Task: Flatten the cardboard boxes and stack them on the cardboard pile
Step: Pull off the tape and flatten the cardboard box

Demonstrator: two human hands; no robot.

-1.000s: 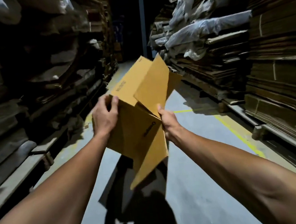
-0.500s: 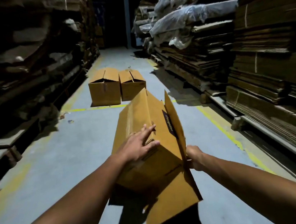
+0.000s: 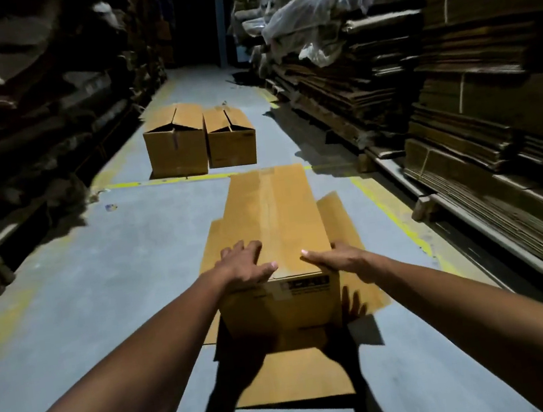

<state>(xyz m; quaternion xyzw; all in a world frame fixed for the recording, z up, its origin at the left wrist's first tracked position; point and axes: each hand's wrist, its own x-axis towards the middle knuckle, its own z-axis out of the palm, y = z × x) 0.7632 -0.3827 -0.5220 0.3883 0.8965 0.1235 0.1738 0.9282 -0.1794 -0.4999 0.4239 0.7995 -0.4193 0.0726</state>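
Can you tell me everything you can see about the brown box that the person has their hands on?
The brown cardboard box is long and plain, with a taped seam along its top and a dark printed label on the near end. Its flaps splay outward at the sides and near end. It is not yet flattened. The left hand and right hand press on its near top corners, above the grey floor.

Dim aisle, light from behind the camera, hard forward shadows, black shelving, wide-angle bending at edges, slight blur.

Matt brown cardboard box (image 3: 277, 212) — smooth grey floor (image 3: 131, 252).
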